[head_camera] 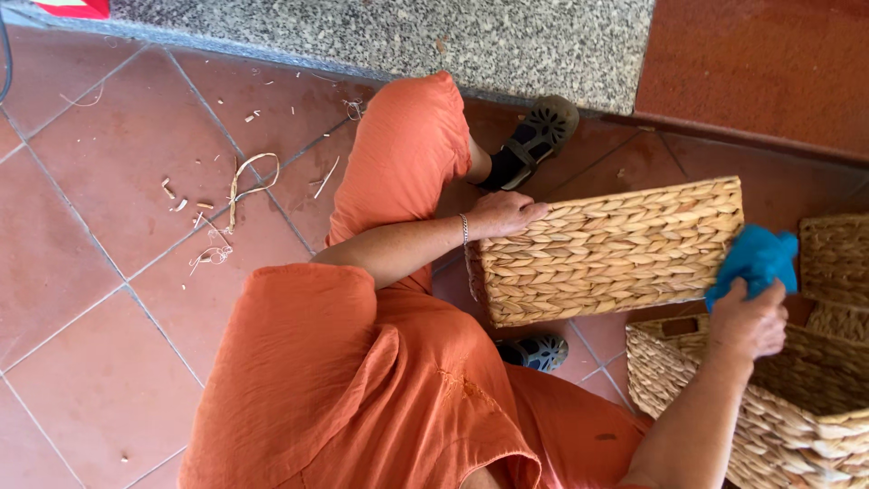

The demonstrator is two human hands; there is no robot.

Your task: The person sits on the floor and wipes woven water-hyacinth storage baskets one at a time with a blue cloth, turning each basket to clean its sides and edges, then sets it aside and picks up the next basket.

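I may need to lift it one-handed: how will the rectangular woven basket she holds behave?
The rectangular woven straw basket probably stays stiff: it keeps its boxy shape under the left hand. Likely light, being hollow wicker. Its rough weave should grip well against the blue cloth in the right hand.

A rectangular woven basket (pixel 608 249) of pale straw-coloured braided fibre is tipped on its side above the red floor tiles, one broad plaited face turned up toward the camera and slanting slightly upward to the right; its opening cannot be seen from here. A crumpled bright blue cloth (pixel 756 261) is pressed against the basket's right end, bunched, seemingly soft fabric
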